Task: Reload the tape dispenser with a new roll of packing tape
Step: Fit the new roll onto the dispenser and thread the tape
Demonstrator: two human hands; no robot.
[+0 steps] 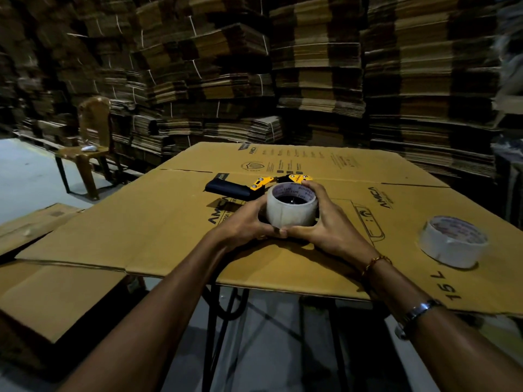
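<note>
Printing reads AMICA on the cardboard (169, 222) under your grip. Your left hand (243, 224) and right hand (331, 222) curl round the roll (291, 213), seated over the dispenser (240, 189). Spare roll (452, 241) lies well right, near the sheet's edge; open cardboard lies left.

Dim, warm light from above; hands (285, 222) throw soft shadows toward 6 o'clock on cardboard (169, 236). Stacks (311, 66) at 12 murky, grainy. Wide-angle bending at edges; corners soft.
</note>
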